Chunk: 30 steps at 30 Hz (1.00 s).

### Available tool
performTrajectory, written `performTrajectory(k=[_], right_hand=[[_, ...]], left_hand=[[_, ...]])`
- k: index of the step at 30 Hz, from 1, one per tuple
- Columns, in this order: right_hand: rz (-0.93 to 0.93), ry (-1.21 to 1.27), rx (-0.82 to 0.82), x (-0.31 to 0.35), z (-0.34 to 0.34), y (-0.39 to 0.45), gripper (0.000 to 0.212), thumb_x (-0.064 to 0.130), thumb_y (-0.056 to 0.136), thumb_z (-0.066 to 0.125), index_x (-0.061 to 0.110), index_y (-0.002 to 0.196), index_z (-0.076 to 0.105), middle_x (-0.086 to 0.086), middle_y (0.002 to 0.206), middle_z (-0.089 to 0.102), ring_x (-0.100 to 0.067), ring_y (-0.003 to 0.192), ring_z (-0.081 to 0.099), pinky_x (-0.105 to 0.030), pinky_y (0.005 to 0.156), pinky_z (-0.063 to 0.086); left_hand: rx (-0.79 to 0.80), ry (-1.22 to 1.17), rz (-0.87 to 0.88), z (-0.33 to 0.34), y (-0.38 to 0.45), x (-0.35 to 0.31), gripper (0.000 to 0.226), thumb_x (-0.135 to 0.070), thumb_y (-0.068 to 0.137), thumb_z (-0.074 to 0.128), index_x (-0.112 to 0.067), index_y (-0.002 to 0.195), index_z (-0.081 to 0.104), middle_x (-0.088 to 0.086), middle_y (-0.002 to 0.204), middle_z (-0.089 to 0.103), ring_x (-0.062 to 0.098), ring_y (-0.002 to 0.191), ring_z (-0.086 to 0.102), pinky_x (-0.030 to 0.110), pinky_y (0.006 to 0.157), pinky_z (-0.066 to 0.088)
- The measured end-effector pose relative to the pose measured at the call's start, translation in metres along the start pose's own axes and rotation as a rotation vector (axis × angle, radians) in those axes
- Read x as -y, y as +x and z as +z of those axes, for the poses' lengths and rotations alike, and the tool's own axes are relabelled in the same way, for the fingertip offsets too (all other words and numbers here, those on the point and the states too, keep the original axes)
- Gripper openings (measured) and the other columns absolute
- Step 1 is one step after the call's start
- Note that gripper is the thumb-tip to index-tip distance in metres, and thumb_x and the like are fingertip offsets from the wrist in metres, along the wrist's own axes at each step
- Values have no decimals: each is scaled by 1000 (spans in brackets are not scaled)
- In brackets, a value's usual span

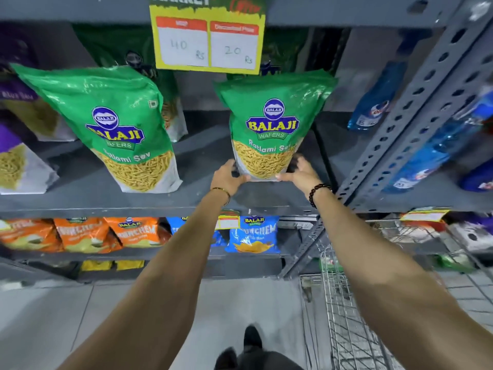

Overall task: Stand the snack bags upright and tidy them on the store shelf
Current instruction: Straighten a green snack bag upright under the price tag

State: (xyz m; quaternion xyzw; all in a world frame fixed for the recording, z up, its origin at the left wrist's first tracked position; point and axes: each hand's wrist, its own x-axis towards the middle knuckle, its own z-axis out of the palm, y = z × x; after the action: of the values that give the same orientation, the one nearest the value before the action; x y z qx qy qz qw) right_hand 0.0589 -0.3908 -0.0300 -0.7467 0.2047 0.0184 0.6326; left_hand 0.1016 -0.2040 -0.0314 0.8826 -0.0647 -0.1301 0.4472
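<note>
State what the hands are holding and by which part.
Both hands, left hand and right hand, hold the right-hand green Balaji sev bag by its two bottom corners, standing upright on the shelf.

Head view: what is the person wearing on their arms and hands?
Both forearms are bare, with no sleeves or gloves in view. The left hand has a thin gold-coloured bangle at the wrist. The right hand has a bracelet of dark round beads at the wrist. No rings can be made out.

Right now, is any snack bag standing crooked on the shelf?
Yes. The left green Ratlami Sev bag leans, its top tipped left. The right Ratlami Sev bag, held at its base by the left hand and right hand, stands straighter.
</note>
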Motion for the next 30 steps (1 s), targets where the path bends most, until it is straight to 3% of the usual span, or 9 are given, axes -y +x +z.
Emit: performTrajectory(k=[8, 17, 21, 30], right_hand=[[-31, 36, 17, -7, 0, -17, 71, -7, 68, 72, 5, 130, 39, -11, 134, 50, -19, 120, 47, -29, 101, 37], [-66, 37, 11, -12, -1, -23, 63, -7, 69, 71, 2, 125, 43, -16, 134, 51, -26, 125, 46, -27, 99, 37], [-73, 11, 16, -13, -1, -25, 64, -6, 71, 71, 2, 127, 41, -15, 134, 50, -19, 119, 46, -25, 99, 35], [-83, -87, 30, -16, -1, -23, 65, 2, 71, 73, 7, 126, 40, -13, 137, 49, -25, 129, 42, -40, 112, 32]], left_hand=[[-15, -3, 11, -1, -20, 3, 48, -19, 78, 70, -3, 119, 52, 14, 128, 60, 29, 117, 55, 38, 99, 42], [6, -9, 1, -3, -29, 2, 46, -18, 80, 68, -4, 121, 52, 13, 130, 59, 27, 118, 55, 36, 101, 41], [23, -29, -11, -5, -32, 2, 48, -18, 81, 67, -7, 125, 51, 11, 133, 57, 26, 121, 53, 36, 104, 39], [15, -51, -1, -7, -35, 4, 48, -16, 82, 66, -6, 126, 49, 14, 134, 57, 28, 124, 51, 39, 107, 37]])
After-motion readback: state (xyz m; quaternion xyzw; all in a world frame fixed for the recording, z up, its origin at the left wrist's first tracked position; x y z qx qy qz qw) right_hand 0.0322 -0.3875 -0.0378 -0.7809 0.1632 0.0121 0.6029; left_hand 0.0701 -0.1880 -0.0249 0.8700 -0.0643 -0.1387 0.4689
